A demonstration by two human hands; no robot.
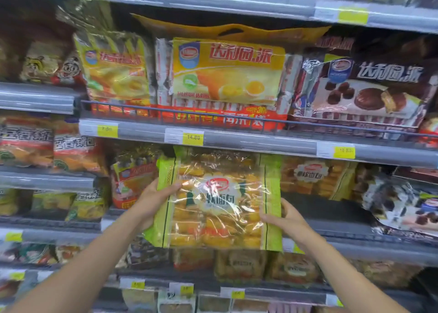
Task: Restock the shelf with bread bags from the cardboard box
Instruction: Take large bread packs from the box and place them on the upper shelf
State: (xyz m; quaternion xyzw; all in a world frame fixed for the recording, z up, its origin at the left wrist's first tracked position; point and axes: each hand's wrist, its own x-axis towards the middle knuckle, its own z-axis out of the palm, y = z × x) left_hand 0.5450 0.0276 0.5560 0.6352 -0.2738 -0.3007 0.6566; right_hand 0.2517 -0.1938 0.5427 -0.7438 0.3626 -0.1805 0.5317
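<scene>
I hold the bread bag (220,201) upright just before the shelf (327,208), left hand (156,199) curled round its left edge, right hand (288,218) gripping its lower right, and I should slide it in level, label outward.
</scene>
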